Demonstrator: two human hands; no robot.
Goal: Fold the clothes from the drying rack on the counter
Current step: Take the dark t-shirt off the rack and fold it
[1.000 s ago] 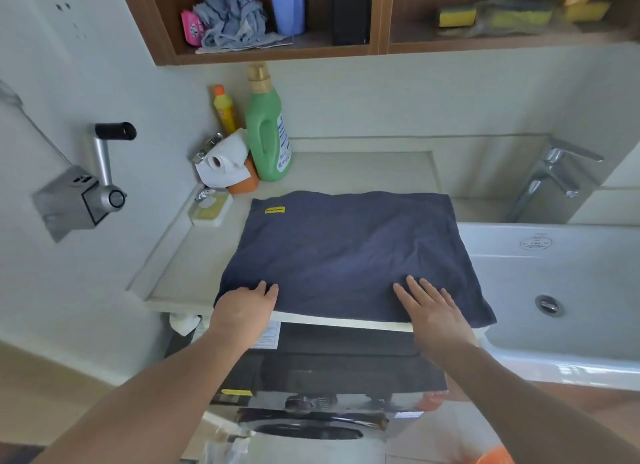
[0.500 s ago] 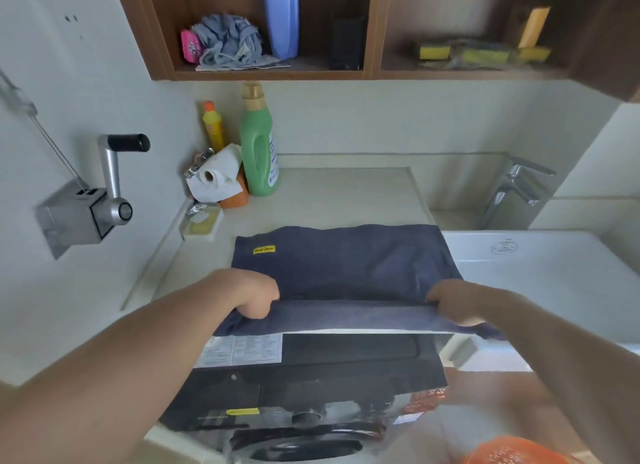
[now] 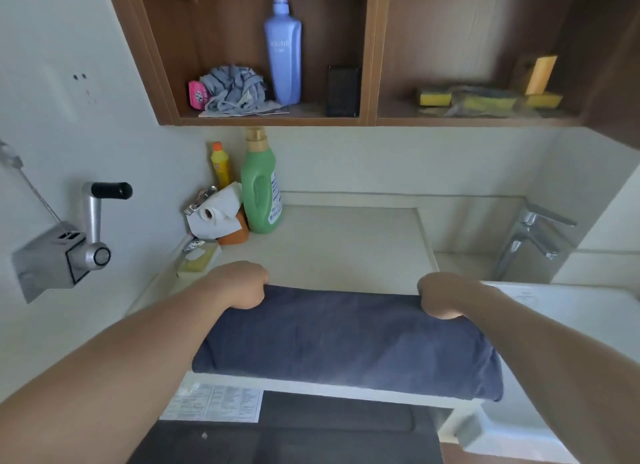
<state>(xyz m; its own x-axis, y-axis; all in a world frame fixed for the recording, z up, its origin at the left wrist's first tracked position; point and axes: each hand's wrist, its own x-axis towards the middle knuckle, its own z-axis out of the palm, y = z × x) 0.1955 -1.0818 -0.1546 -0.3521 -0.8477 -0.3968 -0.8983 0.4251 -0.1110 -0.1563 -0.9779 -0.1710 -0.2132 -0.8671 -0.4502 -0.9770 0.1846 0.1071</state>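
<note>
While the left hand (image 3: 239, 285) and right hand (image 3: 441, 295) pinch its far corners with curled fingers, the soft, limp navy cloth garment (image 3: 343, 339) drapes along the desk's (image 3: 346, 242) near edge.

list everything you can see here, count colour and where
cloth: 1, navy, folded on the counter's near edge
counter: 1, cream, beside the sink
sink: 1, white, right
tap: 1, chrome, behind the sink
green bottle: 1, green, back left of counter
yellow bottle: 1, yellow, left of the green one
paper roll: 1, white, by the bottles
blue bottle: 1, blue, left shelf
rag: 1, grey, left shelf
sponges: several, yellow, right shelf
crank: 1, silver, left wall
left hand: grips the cloth's far left corner
right hand: grips the far right corner
</note>
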